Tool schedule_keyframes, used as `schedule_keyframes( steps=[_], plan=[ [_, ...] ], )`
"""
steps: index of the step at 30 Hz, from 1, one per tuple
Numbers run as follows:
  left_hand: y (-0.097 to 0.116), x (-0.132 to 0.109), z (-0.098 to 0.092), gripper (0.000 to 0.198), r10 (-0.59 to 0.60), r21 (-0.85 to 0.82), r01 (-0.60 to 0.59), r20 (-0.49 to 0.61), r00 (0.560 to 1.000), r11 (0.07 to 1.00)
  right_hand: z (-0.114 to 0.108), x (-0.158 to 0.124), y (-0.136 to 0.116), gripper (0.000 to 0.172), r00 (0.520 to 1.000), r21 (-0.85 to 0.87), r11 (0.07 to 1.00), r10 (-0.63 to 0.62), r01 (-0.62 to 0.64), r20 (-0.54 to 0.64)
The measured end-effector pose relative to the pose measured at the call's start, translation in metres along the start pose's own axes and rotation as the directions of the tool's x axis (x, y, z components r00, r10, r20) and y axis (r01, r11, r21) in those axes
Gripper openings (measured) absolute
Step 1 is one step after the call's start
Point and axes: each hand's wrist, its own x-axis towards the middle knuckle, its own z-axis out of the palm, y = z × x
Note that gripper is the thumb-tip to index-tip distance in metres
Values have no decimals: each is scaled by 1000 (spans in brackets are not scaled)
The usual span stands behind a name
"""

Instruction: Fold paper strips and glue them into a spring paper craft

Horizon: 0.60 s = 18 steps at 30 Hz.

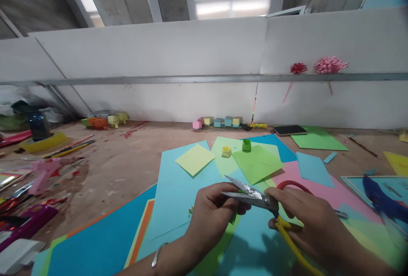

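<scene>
My right hand (306, 221) grips a pair of scissors (255, 197) by its red and yellow handles, blades parted and pointing left. My left hand (212, 214) is curled closed just under the blades, pinching a small piece of green paper (233, 218) that is mostly hidden by the fingers. Both hands hover over a large light-blue sheet (178, 191) lying on the wooden table.
Coloured sheets overlap on the table: a green square (256, 163), a yellow-green square (195, 159), pink paper (334, 191), dark blue sheets (102, 246). Small paper cups (226, 151) and a row of little paper boxes (218, 122) stand behind. Clutter lies left; paper flowers (330, 65) hang on the white wall.
</scene>
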Motion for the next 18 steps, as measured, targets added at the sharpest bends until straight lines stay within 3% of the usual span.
schedule_keyframes(
  steps=[7,12,15,18],
  plan=[
    [0,-1,0,17,8,16,-8,23,1000,1000,-2,3,0,29,999,-41,999,-25,24,-36],
    [-4,0,0,11,-41,29,42,-20,999,999,-4,5,-4,18,995,-76,997,-38,30,-97],
    [-8,2,0,9,-84,-21,83,-43,996,996,-10,7,14,24,992,-25,994,105,-107,-66],
    [-11,2,0,14,-118,-54,116,-33,992,992,-22,6,59,28,923,-83,929,344,-361,-172]
  ],
)
